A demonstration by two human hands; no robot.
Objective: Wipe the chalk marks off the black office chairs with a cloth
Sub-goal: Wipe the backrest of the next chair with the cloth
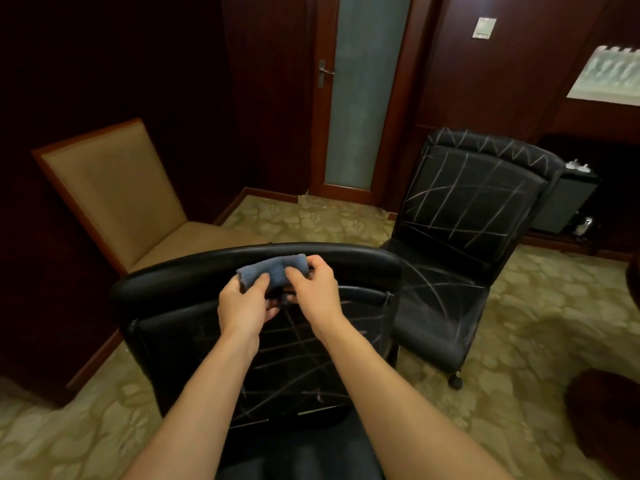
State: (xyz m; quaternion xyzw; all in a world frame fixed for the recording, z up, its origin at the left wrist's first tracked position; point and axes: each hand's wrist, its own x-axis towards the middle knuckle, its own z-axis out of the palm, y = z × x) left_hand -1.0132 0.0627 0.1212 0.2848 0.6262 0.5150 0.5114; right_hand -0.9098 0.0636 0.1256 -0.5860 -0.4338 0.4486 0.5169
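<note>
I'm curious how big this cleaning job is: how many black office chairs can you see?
2. The near black chair is right under the hands, still chalked on its back; the far black chair stands to the right by the door, covered in chalk lines. More may be out of view.

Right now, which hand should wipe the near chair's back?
Probably left: it grips the cloth directly above the marked back. The right hand pinches only the cloth's end.
</note>
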